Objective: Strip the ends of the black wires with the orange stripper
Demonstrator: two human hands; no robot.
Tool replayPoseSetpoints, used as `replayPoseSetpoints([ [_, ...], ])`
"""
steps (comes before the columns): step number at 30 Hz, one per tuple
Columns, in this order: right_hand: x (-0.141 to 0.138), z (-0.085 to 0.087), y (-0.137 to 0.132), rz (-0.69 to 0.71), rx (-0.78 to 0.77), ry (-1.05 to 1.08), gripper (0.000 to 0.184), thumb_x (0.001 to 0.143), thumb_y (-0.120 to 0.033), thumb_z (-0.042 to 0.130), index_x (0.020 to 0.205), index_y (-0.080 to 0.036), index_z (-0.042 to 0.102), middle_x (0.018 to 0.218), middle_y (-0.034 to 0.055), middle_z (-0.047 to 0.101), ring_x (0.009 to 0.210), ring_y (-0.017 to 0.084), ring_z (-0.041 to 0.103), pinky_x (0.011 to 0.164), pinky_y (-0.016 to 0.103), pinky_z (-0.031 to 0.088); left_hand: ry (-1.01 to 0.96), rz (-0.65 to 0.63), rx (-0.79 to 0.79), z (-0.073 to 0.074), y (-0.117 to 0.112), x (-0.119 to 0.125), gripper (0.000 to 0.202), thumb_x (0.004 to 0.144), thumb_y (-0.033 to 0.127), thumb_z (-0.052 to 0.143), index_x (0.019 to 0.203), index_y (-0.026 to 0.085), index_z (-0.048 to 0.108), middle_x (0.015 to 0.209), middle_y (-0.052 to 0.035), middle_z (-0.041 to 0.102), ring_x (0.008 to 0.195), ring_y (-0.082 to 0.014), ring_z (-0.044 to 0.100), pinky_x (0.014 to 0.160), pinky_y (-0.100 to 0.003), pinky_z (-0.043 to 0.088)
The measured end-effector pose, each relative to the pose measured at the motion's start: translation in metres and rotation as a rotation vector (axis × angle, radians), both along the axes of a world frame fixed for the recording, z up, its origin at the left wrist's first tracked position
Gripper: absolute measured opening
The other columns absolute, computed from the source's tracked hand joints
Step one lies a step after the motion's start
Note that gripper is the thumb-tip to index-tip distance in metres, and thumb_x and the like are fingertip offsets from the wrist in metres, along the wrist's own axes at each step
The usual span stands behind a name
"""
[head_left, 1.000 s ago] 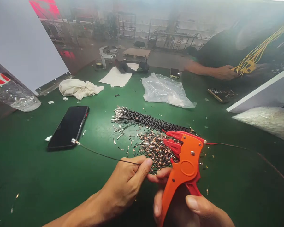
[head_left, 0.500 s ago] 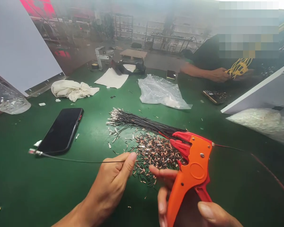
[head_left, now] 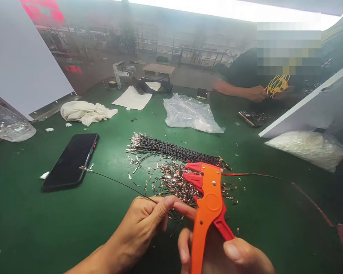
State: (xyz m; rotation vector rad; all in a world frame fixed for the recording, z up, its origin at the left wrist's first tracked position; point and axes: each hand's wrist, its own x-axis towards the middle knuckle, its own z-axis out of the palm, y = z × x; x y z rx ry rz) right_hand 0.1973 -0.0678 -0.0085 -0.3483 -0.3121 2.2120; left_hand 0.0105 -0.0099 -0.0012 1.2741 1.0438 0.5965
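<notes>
My left hand pinches a thin black wire whose metal-tipped end lies beside a black phone. My right hand grips the handles of an orange wire stripper, its jaws pointing up and left over a heap of small cut copper and black bits. Behind the heap lies a bundle of black wires with bare metal ends. A red wire runs right from the stripper's head.
On the green table lie a white cloth, a clear plastic bag, white paper and a white board over a bag of white stuff. Another person's hand holds yellow wires at the far right.
My left hand drew the black wire back toward the stripper, so its tip now lies by the phone's near corner. The stripper shifted left and stands more upright.
</notes>
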Motion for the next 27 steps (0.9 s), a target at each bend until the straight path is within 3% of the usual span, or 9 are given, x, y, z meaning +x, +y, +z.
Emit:
replayPoseSetpoints([
  [3, -0.002, -0.004, -0.003, 0.025, 0.034, 0.024, 0.055, 0.077, -0.038, 0.069, 0.129, -0.022, 0.067, 0.097, 0.0084, 0.076, 0.079, 0.014, 0.073, 0.071, 0.026, 0.046, 0.012, -0.005, 0.021, -0.002, 0.0, 0.0, 0.068, 0.091, 0.068, 0.044, 0.048, 0.016, 0.051, 0.052, 0.0044, 0.035, 0.048, -0.0083, 0.028, 0.046, -0.025, 0.022],
  [7, -0.001, -0.006, -0.004, 0.048, 0.06, -0.012, 0.063, 0.076, -0.036, 0.072, 0.137, -0.023, 0.061, 0.099, 0.0082, 0.076, 0.082, 0.015, 0.073, 0.074, 0.026, 0.046, 0.028, -0.032, 0.16, -0.006, -0.003, -0.002, 0.064, 0.098, 0.056, 0.042, 0.057, 0.014, 0.067, 0.061, 0.0012, 0.048, 0.053, -0.009, 0.035, 0.051, -0.024, 0.03],
  [11, 0.0, -0.005, -0.001, 0.022, 0.096, -0.053, 0.062, 0.076, -0.036, 0.071, 0.136, -0.022, 0.062, 0.097, 0.0078, 0.075, 0.077, 0.014, 0.071, 0.071, 0.025, 0.045, 0.016, -0.007, 0.266, -0.01, -0.006, -0.001, 0.063, 0.099, 0.053, 0.042, 0.054, 0.015, 0.066, 0.057, 0.0028, 0.041, 0.052, -0.0089, 0.037, 0.05, -0.022, 0.033],
  [15, 0.002, -0.007, 0.002, 0.002, 0.156, -0.085, 0.052, 0.078, -0.037, 0.068, 0.127, -0.02, 0.066, 0.093, 0.0087, 0.076, 0.078, 0.015, 0.069, 0.075, 0.027, 0.045, 0.019, -0.029, 0.396, -0.016, -0.007, -0.001, 0.058, 0.101, 0.048, 0.039, 0.064, 0.015, 0.068, 0.059, 0.0002, 0.05, 0.056, -0.0111, 0.046, 0.055, -0.021, 0.039],
  [20, 0.001, -0.01, 0.0, -0.005, 0.151, -0.055, 0.053, 0.078, -0.035, 0.068, 0.128, -0.019, 0.065, 0.087, 0.0073, 0.076, 0.079, 0.014, 0.067, 0.069, 0.024, 0.044, 0.016, -0.043, 0.512, -0.03, -0.009, -0.002, 0.049, 0.102, 0.039, 0.04, 0.059, 0.017, 0.047, 0.055, 0.0038, 0.039, 0.05, -0.0085, 0.036, 0.048, -0.019, 0.032],
  [24, 0.003, -0.008, 0.0, -0.053, 0.092, -0.064, 0.053, 0.077, -0.035, 0.071, 0.126, -0.014, 0.067, 0.09, 0.0082, 0.076, 0.079, 0.017, 0.071, 0.074, 0.027, 0.047, 0.046, -0.045, 0.46, -0.021, -0.009, -0.002, 0.053, 0.102, 0.043, 0.039, 0.056, 0.017, 0.046, 0.055, 0.0042, 0.035, 0.051, -0.0083, 0.032, 0.046, -0.02, 0.029],
  [27, 0.006, -0.004, 0.002, -0.064, 0.084, -0.077, 0.052, 0.078, -0.034, 0.069, 0.125, -0.01, 0.066, 0.088, 0.0082, 0.075, 0.08, 0.017, 0.072, 0.077, 0.029, 0.049, 0.074, 0.045, 0.374, -0.01, -0.003, -0.007, 0.058, 0.1, 0.048, 0.041, 0.053, 0.016, 0.051, 0.056, 0.0036, 0.038, 0.049, -0.0076, 0.034, 0.044, -0.019, 0.028],
])
